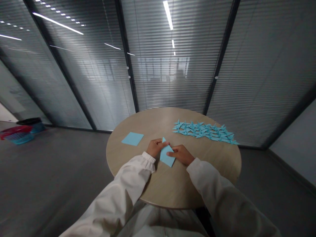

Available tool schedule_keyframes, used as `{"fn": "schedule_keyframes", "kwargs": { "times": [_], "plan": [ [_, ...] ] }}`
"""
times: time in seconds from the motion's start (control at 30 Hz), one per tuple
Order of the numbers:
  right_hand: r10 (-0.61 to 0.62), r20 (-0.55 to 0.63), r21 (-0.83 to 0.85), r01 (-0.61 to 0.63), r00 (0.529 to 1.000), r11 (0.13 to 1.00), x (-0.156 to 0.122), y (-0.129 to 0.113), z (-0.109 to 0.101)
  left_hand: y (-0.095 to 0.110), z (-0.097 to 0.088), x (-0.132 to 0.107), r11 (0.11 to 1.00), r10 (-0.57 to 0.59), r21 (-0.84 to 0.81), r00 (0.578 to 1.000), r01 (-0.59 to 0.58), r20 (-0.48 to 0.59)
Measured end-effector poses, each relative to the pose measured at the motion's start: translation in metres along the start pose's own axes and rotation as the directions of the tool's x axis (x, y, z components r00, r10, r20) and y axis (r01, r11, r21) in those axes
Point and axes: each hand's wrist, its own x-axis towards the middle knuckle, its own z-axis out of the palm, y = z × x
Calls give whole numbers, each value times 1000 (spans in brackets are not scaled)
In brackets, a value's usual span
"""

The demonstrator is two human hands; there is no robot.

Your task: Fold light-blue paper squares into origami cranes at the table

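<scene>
A partly folded sheet of light blue paper (167, 158) is held between my two hands, just above or on the round table (172, 191); I cannot tell if it touches the top. My left hand (156, 147) grips its upper left edge near the pointed tip, thumb on top. From the other side, my right hand (182, 154) pinches the right edge with the thumb lying across the face. Fingers beneath the paper are hidden. To the left lies a flat stack or sheet of blue paper (132, 139).
Rows of folded blue paper cranes (203, 129) stand at the table's right back. Behind the table rises a glass partition with blinds (170, 89). On the floor at far left are bins, one with a red liner (17, 133) and one black-lined (31, 122).
</scene>
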Motion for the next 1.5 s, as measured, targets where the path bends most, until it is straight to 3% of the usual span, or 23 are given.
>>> {"fn": "schedule_keyframes", "kwargs": {
  "times": [0.13,0.43,0.67,0.93,1.27,1.5],
  "plan": [
    [3,-3,-9,-3,1000,1000,-1,-2,0,-2,2,-2,998,-32,-56,999,32,0],
    [5,31,21,-6,1000,1000,0,-1,1,0,3,-3,999,40,35,996,-37,-77],
    [-6,14,16,6,1000,1000,1,-1,0,-2,2,-1,998,-20,-63,1000,21,1],
    [-83,-40,-91,79,996,993,3,2,-1,-7,-1,2,999,-20,-30,1000,21,11],
    [-136,-17,-204,130,991,970,3,7,-6,-7,1,0,1000,-15,-23,999,16,31],
    [-139,-35,-167,132,990,977,5,6,-3,-2,1,-1,998,-26,-52,1000,26,-3]
  ]
}}
